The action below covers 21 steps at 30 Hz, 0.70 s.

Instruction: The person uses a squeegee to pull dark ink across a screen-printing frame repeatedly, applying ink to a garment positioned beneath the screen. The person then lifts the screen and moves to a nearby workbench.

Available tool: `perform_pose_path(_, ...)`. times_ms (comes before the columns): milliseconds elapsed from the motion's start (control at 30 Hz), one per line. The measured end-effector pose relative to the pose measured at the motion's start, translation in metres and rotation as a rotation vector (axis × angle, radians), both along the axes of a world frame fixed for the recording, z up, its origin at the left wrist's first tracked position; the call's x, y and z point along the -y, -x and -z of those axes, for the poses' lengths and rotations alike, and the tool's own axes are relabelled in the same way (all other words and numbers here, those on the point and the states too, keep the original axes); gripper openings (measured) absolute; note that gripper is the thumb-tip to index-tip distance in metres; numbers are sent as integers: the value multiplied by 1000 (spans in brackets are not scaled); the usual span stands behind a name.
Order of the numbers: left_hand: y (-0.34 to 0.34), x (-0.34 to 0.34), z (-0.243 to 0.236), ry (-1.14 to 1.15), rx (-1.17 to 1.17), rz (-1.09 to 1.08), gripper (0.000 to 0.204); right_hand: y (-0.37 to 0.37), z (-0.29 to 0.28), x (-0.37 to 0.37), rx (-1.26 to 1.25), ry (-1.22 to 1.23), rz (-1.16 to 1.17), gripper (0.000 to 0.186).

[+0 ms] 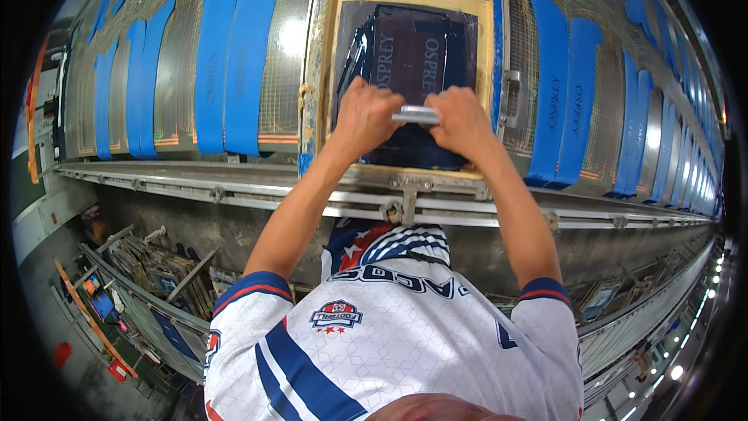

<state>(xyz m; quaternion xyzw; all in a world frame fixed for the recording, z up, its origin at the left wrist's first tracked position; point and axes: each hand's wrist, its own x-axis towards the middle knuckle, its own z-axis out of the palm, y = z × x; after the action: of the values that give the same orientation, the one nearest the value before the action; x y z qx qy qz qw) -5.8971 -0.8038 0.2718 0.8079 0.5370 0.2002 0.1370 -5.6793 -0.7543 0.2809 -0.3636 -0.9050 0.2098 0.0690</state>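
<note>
My left hand (365, 115) and my right hand (461, 118) are both closed on a squeegee, gripping the two ends of its bright metal holder (416, 114). The squeegee lies crosswise over a screen-printing frame (485, 47) in front of me. Dark, glossy ink (405, 148) covers much of the mesh (409, 47) and pools along the sides of the design area. Lettering shows through the mesh beyond my hands. Yellowish tape borders the mesh, and blue smears mark the frame's sides. The squeegee's blade edge is hidden by my hands and the holder.
Flat blue cut pieces (214, 70) lie on the long table left of the frame, and more blue pieces (562, 101) lie to its right. A metal rail (265, 201) runs along the table's near edge. Screens stand in a rack (167, 265) at lower left.
</note>
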Motion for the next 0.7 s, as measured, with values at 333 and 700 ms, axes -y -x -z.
perform_pose_path(333, -10, 38, -18, -2, -43, -101, 49, -91, 25, -53, -328, -292, 894, 37)
perform_pose_path(700, 12, 49, -32, -3, 6, -124, 30, -87, 11, -70, -605, 313, 1092, 29)
